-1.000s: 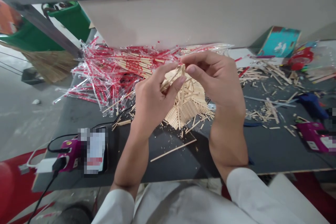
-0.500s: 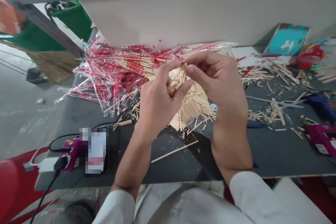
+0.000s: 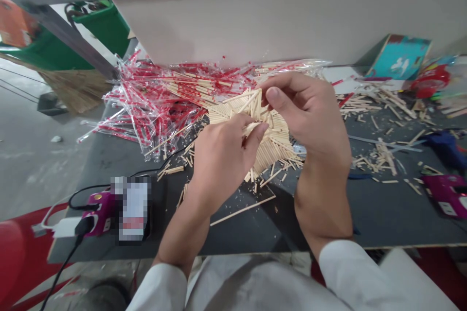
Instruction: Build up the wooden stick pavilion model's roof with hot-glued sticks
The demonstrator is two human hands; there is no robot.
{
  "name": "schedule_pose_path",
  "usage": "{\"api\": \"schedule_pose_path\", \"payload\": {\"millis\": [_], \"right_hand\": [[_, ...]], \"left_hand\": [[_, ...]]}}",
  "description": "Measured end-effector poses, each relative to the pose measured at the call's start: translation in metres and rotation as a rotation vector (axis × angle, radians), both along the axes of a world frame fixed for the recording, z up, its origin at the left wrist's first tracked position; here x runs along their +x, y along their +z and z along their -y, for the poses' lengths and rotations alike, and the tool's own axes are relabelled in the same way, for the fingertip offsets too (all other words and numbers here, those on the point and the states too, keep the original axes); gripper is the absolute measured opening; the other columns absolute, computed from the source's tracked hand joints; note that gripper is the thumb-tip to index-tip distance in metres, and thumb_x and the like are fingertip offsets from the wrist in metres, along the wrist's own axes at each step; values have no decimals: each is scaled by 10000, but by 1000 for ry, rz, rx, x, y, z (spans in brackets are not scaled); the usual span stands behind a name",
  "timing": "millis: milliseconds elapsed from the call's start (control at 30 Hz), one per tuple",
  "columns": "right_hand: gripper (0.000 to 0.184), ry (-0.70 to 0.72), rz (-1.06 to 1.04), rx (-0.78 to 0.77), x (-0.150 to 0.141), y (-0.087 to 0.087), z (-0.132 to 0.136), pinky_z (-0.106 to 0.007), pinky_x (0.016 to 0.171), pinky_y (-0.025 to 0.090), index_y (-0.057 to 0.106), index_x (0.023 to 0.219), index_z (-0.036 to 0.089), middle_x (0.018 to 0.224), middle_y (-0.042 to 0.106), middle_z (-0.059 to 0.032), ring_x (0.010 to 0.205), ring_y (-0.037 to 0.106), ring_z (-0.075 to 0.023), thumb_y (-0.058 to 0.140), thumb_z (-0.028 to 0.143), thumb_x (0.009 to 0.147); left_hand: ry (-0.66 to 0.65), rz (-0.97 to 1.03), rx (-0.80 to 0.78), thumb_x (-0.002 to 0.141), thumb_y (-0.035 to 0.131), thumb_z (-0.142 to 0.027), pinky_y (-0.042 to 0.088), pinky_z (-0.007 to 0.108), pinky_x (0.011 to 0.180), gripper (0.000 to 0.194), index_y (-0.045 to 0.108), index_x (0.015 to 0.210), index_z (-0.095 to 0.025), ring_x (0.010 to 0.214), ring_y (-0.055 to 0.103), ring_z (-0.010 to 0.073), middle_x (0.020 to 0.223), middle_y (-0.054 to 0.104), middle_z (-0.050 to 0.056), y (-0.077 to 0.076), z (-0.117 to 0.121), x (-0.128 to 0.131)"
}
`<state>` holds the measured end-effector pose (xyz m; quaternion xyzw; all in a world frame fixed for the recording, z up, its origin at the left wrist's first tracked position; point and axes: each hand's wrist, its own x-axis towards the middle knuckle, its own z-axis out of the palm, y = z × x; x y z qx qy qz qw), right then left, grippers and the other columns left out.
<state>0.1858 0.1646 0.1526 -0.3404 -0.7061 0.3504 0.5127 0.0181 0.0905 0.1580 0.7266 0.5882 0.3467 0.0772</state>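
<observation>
Left hand (image 3: 224,158): clamped on pale sticks (image 3: 250,129) | right hand (image 3: 315,116): nearer the peak of our stick frame (image 3: 251,101) (closure we cannot tell); frame slopes toward left grip

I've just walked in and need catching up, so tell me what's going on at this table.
A person has both hands on or close to a star-like stick model on the dark table. The left hand pinches at its middle, while the right hand has its fingers beside the raised tip; whether they touch it is unclear. Cut stick bits lie around, with red-and-clear wrappers heaped behind to the left.
</observation>
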Motion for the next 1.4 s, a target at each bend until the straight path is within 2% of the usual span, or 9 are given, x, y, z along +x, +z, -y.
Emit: {"api": "schedule_pose_path", "payload": {"millis": [267,467,567,767,967,1200,1400], "right_hand": [[184,4,15,-49,3,2,2,-331,751,601,781,1013,263,925,762,-34,850,686,-182,767,436,950],[183,43,-18,-38,3,-2,1,-302,737,592,771,1016,235,903,749,-7,822,690,-146,775,406,952],[222,66,-29,-59,3,-3,0,-313,708,578,764,1014,239,904,745,-10,806,673,-152,802,439,925],[396,55,10,-101,3,-5,-2,-303,674,550,737,1009,258,907,727,-3,788,634,-148,809,616,856],[352,95,-56,-78,1,-6,-2,-272,675,532,729,1008,229,904,737,3,789,641,-124,798,556,897],[467,27,18,-111,0,-3,-2,-284,657,553,724,974,259,891,713,-10,809,657,-156,796,695,823],[395,78,-50,-83,1,-7,-3,-261,658,538,744,979,238,883,715,-2,772,636,-127,820,604,852]], "left_hand": [[0,35,14,1021,623,-417,386,292,608,283,733,868,-207,467,489,109,563,621,-22,-2,-5,0],[-2,44,19,1023,620,-408,362,282,581,276,736,874,-207,462,465,101,568,625,-24,-2,-5,1],[-5,43,28,1017,627,-386,356,280,573,245,730,880,-210,463,458,100,574,630,-23,-3,-5,0],[-13,42,31,1006,632,-354,334,285,554,214,713,868,-211,454,411,92,579,612,-32,-1,-5,0],[-17,28,45,1004,635,-343,338,285,567,209,700,861,-205,469,418,94,570,586,-38,-1,-5,0],[-11,8,38,1020,611,-360,344,298,589,222,690,877,-210,471,445,100,586,618,-29,-2,-5,0],[1,-15,27,1020,617,-371,337,298,599,233,690,875,-205,486,460,102,593,623,-26,-1,-4,0]]}}
